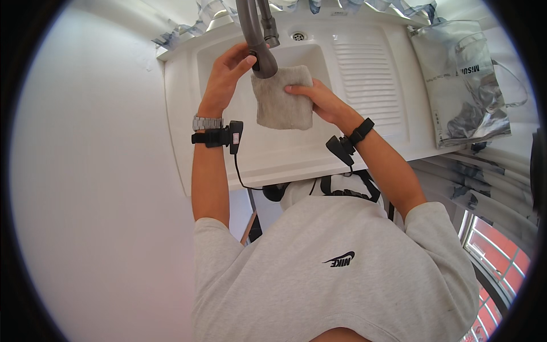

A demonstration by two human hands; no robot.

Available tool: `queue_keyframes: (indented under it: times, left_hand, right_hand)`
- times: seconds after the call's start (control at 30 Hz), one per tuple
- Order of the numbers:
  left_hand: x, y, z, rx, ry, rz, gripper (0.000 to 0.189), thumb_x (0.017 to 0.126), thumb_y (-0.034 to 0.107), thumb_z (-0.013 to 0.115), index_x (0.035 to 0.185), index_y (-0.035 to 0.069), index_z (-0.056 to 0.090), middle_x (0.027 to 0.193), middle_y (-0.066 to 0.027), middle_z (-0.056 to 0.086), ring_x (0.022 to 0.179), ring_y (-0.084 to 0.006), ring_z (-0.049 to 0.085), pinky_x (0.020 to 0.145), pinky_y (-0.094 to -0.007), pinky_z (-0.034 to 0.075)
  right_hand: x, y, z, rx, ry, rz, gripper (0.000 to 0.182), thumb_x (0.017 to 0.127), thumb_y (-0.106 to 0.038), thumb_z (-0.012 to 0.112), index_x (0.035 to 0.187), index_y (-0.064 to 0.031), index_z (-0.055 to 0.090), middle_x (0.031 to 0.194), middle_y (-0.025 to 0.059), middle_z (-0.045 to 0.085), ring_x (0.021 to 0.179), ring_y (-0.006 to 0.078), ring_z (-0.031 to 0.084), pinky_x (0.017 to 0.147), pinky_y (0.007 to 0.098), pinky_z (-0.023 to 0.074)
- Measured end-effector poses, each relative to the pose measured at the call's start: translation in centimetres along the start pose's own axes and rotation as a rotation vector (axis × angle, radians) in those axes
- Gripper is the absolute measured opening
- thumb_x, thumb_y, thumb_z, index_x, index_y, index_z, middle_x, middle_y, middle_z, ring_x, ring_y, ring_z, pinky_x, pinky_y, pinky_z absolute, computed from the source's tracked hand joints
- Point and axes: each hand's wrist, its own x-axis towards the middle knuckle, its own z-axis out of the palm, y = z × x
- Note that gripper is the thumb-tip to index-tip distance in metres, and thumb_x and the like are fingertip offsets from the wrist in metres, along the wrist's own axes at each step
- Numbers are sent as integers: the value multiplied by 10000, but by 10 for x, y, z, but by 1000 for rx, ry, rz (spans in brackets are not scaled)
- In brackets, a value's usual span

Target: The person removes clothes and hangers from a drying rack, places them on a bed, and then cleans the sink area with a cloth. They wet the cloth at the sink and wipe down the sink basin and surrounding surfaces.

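Observation:
A grey-beige folded cloth (284, 102) is spread flat under the head of a dark grey faucet (265, 60), above the white sink basin (318, 64). My right hand (320, 98) grips the cloth at its right edge, thumb on top and the other fingers hidden beneath. My left hand (228, 70) is at the faucet head, its thumb against the dark button area on the side; the other fingers are partly hidden behind the faucet. Whether water is running cannot be told.
A ribbed drainboard (369, 85) lies right of the basin, with a drain (298, 36) behind it. A silver bag (466, 85) bearing writing rests at the right end. A white wall (94, 128) stands at left, and patterned curtains (474, 171) hang at the right.

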Motion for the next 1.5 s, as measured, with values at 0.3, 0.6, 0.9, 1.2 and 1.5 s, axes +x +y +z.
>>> queue_keyframes:
  times: [0.3, 0.6, 0.9, 1.2, 1.5]
  left_hand:
    - [2, -3, 0, 7, -13, 11, 419, 1073, 291, 571, 1391, 20, 608, 1330, -92, 682, 1247, -196, 602, 1129, -375, 420]
    - [2, 3, 4, 20, 2, 17, 381, 1064, 260, 598, 1362, 23, 613, 1296, -82, 699, 1221, -179, 612, 1112, -358, 427]
    - [2, 6, 7, 47, 29, 18, 368, 1059, 238, 609, 1359, 24, 614, 1308, -85, 699, 1238, -182, 615, 1119, -358, 432]
    - [-7, 5, 7, 49, -35, -75, 501, 1007, 214, 673, 1452, 22, 550, 1388, -88, 656, 1321, -213, 578, 1150, -403, 423]
    - [-7, -11, 0, 18, 10, -72, 551, 938, 159, 766, 1433, 22, 569, 1364, -86, 668, 1272, -205, 612, 1114, -393, 469]
  right_hand:
    - [3, 0, 3, 20, -12, 13, 614, 904, -269, 785, 1423, -49, 541, 1364, 108, 623, 1294, 258, 577, 1090, 419, 448]
    - [5, 0, 3, 34, -21, -20, 615, 904, -279, 788, 1420, -48, 546, 1364, 112, 626, 1296, 259, 576, 1083, 419, 447]
    - [4, -6, 8, 50, -14, -32, 636, 905, -289, 785, 1437, -53, 529, 1382, 109, 611, 1313, 261, 562, 1091, 423, 438]
    - [3, -3, 5, 65, -21, -36, 635, 901, -295, 789, 1433, -58, 536, 1375, 105, 614, 1307, 253, 564, 1089, 412, 445]
    - [6, -2, 7, 66, -25, -37, 606, 908, -303, 785, 1412, -53, 559, 1354, 98, 626, 1292, 246, 571, 1080, 402, 452]
